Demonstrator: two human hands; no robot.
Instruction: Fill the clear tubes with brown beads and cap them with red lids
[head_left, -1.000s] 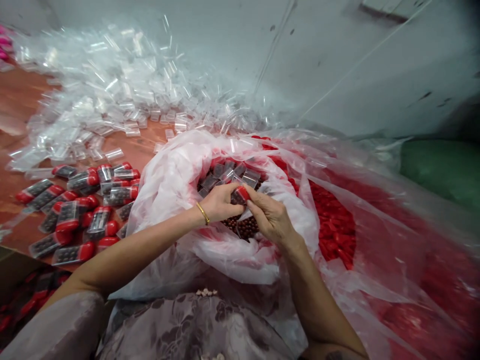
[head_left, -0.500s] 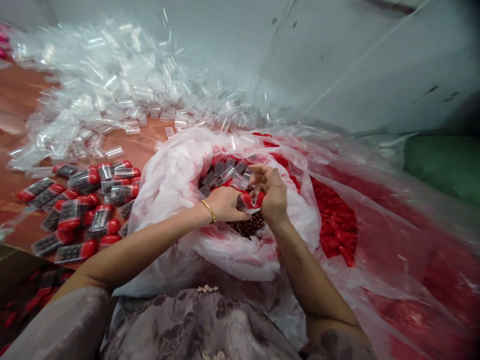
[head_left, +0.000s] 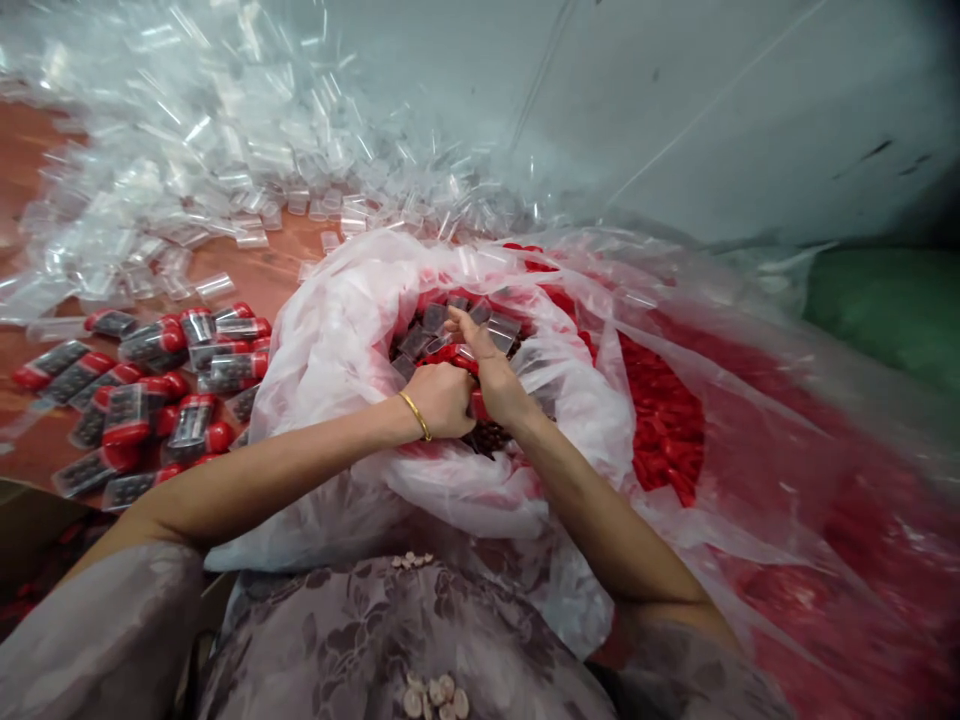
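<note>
Over the mouth of a white plastic bag point(head_left: 322, 340), my left hand point(head_left: 442, 400), with a gold bangle at the wrist, is closed round a small container. Most of that container is hidden, but a red cap point(head_left: 478, 405) shows between my hands. My right hand point(head_left: 496, 375) presses against the cap with its palm side, its fingers stretched out and pointing away from me. Inside the bag, small dark brown beads point(head_left: 489, 437) lie below the hands. Several clear tubes point(head_left: 502, 328) and more red caps point(head_left: 454, 355) rest just beyond them.
Filled red-capped containers point(head_left: 127, 410) lie in a group on the orange table point(head_left: 247, 262) to the left. A large heap of clear tubes point(head_left: 225, 150) covers the back. On the right, clear plastic sheeting point(head_left: 757, 420) partly covers a mass of red caps point(head_left: 667, 430). Behind stands a pale wall point(head_left: 675, 90).
My right hand has moved left and in against my left hand, its fingers now straighter. My left hand has closed more tightly round the container. The view has shifted slightly.
</note>
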